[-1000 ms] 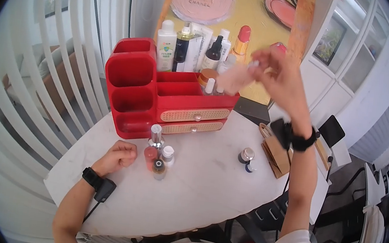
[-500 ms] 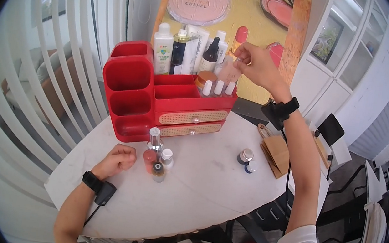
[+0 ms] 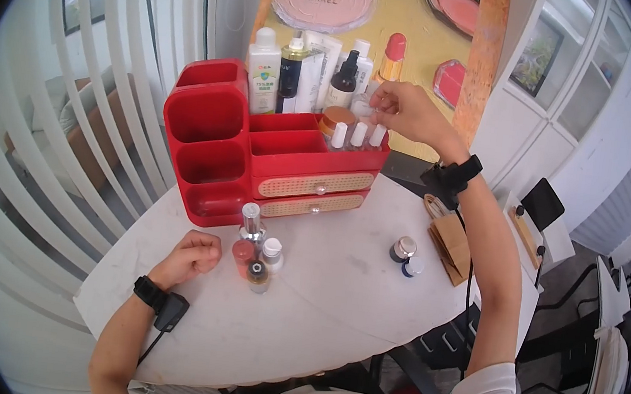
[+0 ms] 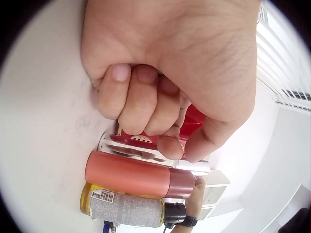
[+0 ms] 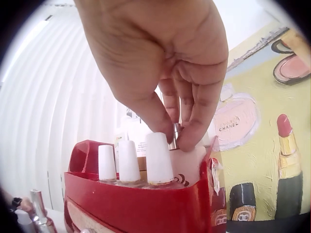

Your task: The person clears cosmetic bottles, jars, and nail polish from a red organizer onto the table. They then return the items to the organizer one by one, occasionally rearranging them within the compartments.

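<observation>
In the head view, my right hand (image 3: 410, 114) is at the right end of a red organizer (image 3: 288, 164). Its thumb and fingertips pinch the silver neck of a pale pink bottle (image 5: 190, 162). That bottle's lower part is hidden behind the organizer's rim and white-capped small bottles (image 5: 129, 160). My left hand (image 3: 192, 254) rests on the tabletop, fingers curled into the palm with nothing in them. Close beside it stand a coral bottle (image 4: 129, 174), a yellowish bottle with a black cap (image 4: 129, 206), a silver-topped bottle (image 3: 252, 225) and a white-capped bottle (image 3: 272, 253).
Taller bottles and tubes stand at the organizer's back, among them a white bottle (image 3: 264, 74). Two small jars (image 3: 404, 248) sit on the right of the table (image 3: 337, 277), near a brown paper bag (image 3: 450, 247). A painted board (image 3: 424, 61) stands behind.
My right hand has brought the pink bottle from the air at the right, over the organizer, and lowered it behind the white-capped bottles. The left hand has stayed still.
</observation>
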Available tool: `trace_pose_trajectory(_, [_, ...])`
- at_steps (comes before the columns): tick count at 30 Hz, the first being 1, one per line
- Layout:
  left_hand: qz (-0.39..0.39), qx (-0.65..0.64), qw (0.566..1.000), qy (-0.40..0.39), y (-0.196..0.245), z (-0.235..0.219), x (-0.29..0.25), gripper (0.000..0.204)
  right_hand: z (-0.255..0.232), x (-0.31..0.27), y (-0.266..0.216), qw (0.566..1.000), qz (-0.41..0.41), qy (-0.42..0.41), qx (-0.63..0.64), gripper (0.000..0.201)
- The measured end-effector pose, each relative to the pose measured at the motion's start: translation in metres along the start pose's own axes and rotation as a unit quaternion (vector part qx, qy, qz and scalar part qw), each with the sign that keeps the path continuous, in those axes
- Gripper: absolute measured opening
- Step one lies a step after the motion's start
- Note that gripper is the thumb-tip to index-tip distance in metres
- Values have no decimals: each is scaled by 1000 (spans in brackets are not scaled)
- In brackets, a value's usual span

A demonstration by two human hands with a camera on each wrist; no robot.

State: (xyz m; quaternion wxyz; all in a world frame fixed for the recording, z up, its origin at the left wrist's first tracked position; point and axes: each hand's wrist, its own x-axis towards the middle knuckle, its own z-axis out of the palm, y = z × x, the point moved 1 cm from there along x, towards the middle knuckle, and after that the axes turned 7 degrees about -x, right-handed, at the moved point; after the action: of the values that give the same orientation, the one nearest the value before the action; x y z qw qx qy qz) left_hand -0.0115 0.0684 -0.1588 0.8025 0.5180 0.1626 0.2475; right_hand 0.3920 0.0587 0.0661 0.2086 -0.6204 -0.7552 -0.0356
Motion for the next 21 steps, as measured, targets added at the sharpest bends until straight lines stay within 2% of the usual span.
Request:
trace_pose_trajectory(2, [1, 1, 1000, 0, 0, 1, 1, 26, 1, 2, 5, 998, 14, -8, 57, 19])
trace_pose_trajectory(6, [3, 0, 1000, -4, -1, -3, 0, 27, -8, -5, -1, 999, 13, 8, 36, 18])
trace_pose_trajectory(8, [3, 2, 1000, -4, -2, -3, 0, 27, -17, -12, -5, 995, 19, 100, 13, 17])
trace_pose_trajectory(9, [8, 12, 1000, 3, -2, -3, 0, 27, -21, -18, -7, 995, 21, 96, 15, 17])
trace_pose_trajectory(11, [8, 16, 1000, 13, -3, -2, 0, 27, -30, -32, -17, 989, -3, 149, 10, 14])
trace_pose_trajectory(14, [8, 15, 1000, 19, -2, -1, 1, 26, -32, -59, -61, 991, -5, 117, 64, 11])
trace_pose_trajectory(15, [8, 10, 1000, 15, -2, -2, 2, 27, -26, -65, -69, 991, -48, 107, 62, 11])
trace_pose_trajectory(16, [9, 7, 1000, 9, -3, -3, 1, 27, -17, -71, -78, 991, -50, 105, 64, 11])
trace_pose_trajectory(18, [9, 3, 1000, 7, -3, -4, 2, 27, 1, -79, -100, 988, -126, -14, 87, 8])
trace_pose_trajectory(20, [11, 1, 1000, 3, -3, -5, 2, 27, 29, -76, -113, 984, -134, -68, 95, 16])
trace_pose_trajectory(21, [9, -4, 1000, -9, -3, -5, 3, 27, 44, -74, -119, 984, -138, -66, 95, 16])
